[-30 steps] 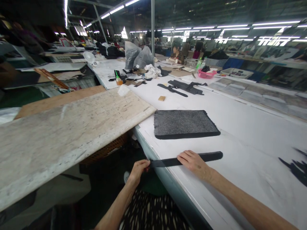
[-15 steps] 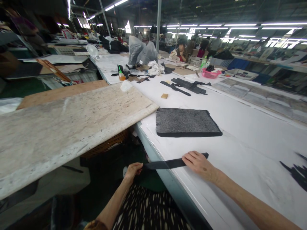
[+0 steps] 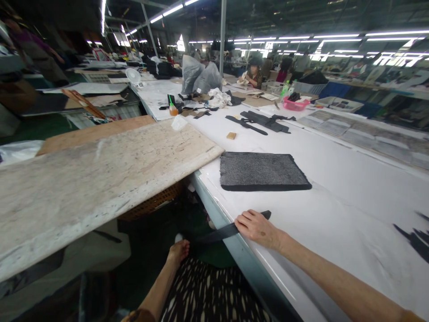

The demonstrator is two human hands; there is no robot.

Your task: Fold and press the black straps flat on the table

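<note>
Dim factory hall (image 3: 284, 20) with rows of white ceiling lights. Long white-topped table (image 3: 348, 197), overlapped at left by a broad, stained beige board (image 3: 100, 179). On the white surface, beside the board's corner, lies a charcoal rectangular slab (image 3: 263, 172) with a black front edge. Nearer, a narrow black flexible strip (image 3: 223, 233) crosses the table's edge, its right tip over the white top. Right hand (image 3: 256, 227): closed over the strip near that tip, thumb hidden. Left hand (image 3: 178, 252): fingers curled, pinching the dimly seen overhanging end. Smallest: tan block (image 3: 231, 135), beyond the slab.
</note>
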